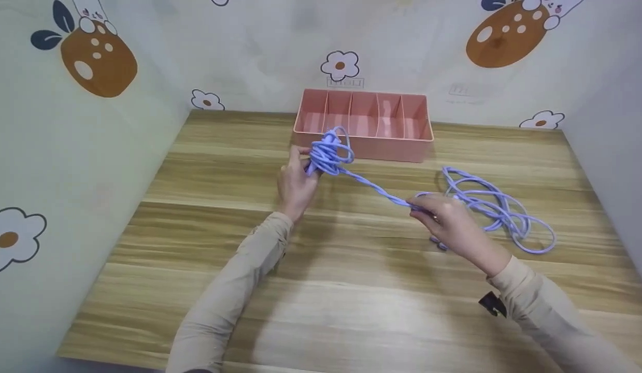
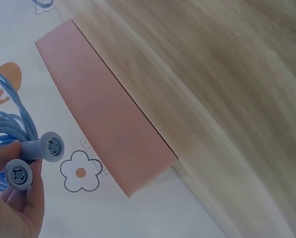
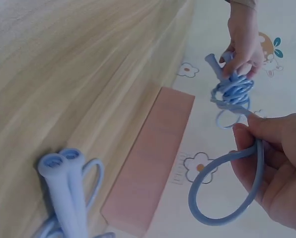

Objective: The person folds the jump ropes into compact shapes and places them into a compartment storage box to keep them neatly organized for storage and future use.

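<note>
My left hand (image 1: 298, 184) grips the two handles of a blue skipping rope (image 1: 327, 155), whose cord is wound in a messy bundle around them. In the left wrist view the round handle ends (image 2: 52, 147) stick out between the fingers. A doubled, twisted length of cord runs from the bundle to my right hand (image 1: 450, 220). Its thumb and fingers pinch the cord, and a loop (image 3: 197, 198) hangs past them in the right wrist view. Beneath and right of that hand, a second blue skipping rope (image 1: 499, 207) lies loosely coiled on the table, its two handles (image 3: 63, 188) side by side.
A pink box (image 1: 362, 147) with several upright-walled compartments stands at the back of the wooden table (image 1: 222, 233), just behind the left hand. Patterned walls (image 1: 248, 46) close in the back and sides. A small black object (image 1: 491, 304) shows beside the right sleeve.
</note>
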Available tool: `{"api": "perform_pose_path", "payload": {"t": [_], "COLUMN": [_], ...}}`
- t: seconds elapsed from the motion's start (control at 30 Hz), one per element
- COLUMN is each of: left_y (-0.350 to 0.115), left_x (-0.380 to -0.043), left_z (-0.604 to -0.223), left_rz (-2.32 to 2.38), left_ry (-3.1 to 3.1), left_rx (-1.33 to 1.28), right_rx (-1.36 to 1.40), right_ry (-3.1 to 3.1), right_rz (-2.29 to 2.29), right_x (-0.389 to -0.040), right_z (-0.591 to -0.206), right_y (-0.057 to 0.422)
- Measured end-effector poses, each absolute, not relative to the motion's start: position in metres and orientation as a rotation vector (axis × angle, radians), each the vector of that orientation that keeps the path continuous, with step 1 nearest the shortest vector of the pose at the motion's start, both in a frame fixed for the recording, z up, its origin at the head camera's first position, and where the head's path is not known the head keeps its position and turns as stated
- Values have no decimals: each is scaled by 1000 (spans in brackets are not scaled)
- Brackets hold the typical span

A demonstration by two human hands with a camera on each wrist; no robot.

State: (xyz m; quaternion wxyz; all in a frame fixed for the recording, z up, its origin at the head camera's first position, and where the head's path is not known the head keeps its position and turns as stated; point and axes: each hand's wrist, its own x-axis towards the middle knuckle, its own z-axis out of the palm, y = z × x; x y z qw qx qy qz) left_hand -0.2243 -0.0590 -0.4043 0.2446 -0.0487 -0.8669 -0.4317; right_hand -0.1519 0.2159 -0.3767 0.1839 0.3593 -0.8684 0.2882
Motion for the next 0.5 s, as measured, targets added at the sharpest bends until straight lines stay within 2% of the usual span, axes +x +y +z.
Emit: {"api": "perform_pose_path", "payload": {"t": [0.27,0.5], "left_y": [-50,-33], "left_x": [-218,-205], "left_z": [-406,-406], "left_rz": [-964,-841], "left_ry": [-2508,-2609], "left_rx": [-286,-517], "right_rx": [1165,1343], "right_ry": [-2320,-2167], "right_rz": [423,281], "right_x": [-148,-152], "right_z": [-350,-317], "right_y": [210,195]}}
